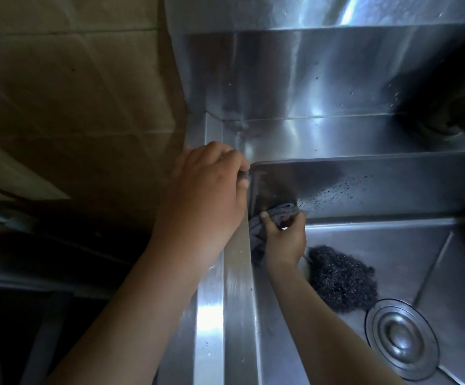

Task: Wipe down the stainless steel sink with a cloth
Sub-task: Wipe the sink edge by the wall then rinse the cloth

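Observation:
The stainless steel sink fills the right half of the head view, its basin deep and wet with droplets on the back wall. My right hand is down inside the basin at the far left corner, shut on a grey cloth pressed against the left wall. My left hand rests on the sink's left rim near the back corner, fingers curled over the edge onto the inner wall.
A dark steel-wool scourer lies on the basin floor just right of my right forearm. The round drain cover sits at lower right. A steel backsplash rises behind; a tiled wall is to the left.

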